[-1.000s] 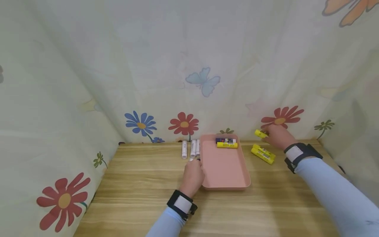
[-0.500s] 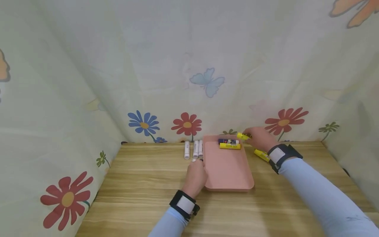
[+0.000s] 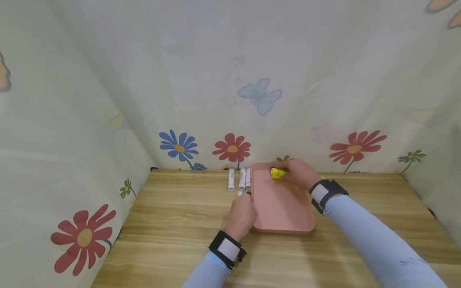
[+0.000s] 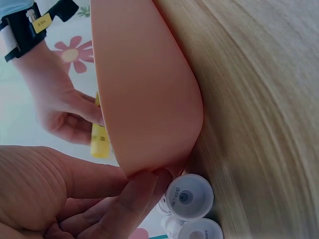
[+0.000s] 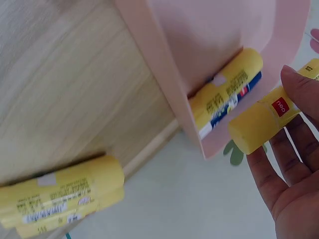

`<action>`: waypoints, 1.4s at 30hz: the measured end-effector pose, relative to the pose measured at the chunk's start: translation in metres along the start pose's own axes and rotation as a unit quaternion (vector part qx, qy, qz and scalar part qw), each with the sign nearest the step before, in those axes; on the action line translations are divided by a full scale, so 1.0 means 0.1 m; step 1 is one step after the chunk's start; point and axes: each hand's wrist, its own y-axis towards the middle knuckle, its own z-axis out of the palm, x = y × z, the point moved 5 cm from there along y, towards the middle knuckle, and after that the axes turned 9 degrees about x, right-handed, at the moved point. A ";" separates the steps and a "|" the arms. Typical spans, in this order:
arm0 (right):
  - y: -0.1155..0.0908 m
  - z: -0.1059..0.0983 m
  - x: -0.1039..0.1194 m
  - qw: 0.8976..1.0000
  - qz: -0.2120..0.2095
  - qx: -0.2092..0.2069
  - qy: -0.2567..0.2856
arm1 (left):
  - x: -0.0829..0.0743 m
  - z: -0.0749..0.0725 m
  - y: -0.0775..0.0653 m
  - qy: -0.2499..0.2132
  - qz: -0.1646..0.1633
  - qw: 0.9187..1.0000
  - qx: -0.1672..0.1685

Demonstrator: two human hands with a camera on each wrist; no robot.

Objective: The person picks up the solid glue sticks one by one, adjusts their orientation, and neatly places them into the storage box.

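A yellow glue stick (image 5: 266, 117) is held between the thumb and fingers of my right hand (image 3: 301, 173), over the far end of the pink tray (image 3: 282, 210). Beneath it in the tray lie another yellow glue stick (image 5: 229, 84) and a dark blue one (image 5: 253, 84), side by side; the right hand mostly hides them in the head view. My left hand (image 3: 242, 214) pinches the tray's left wall, thumb and fingers at the rim in the left wrist view. Just beyond its fingertips are the round ends of white tubes (image 4: 189, 196).
Three white tubes (image 3: 231, 180) stand out left of the tray, lying on the wooden table (image 3: 173, 224). Right of the tray lie two yellow glue sticks (image 5: 65, 189), nearly hidden behind the right wrist in the head view. A flowered curtain (image 3: 201, 88) closes off the back.
My right hand has carried the yellow glue stick leftward, from above the pair on the right to over the tray. The left hand keeps its hold on the tray wall.
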 end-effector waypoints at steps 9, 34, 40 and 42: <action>0.11 0.22 0.00 0.999 0.010 0.018 0.042 | -0.01 -0.04 -0.02 0.003 0.016 1.000 -0.009; -0.06 -0.07 -0.15 0.993 -0.032 -0.035 0.107 | -0.03 -0.07 -0.01 -0.003 0.011 1.000 -0.012; -0.16 -0.16 -0.08 0.985 -0.013 -0.038 0.170 | -0.02 -0.05 -0.01 -0.008 -0.013 1.000 0.006; -0.20 -0.17 -0.05 0.980 0.000 -0.037 0.195 | 0.00 -0.03 -0.02 -0.008 -0.016 1.000 0.009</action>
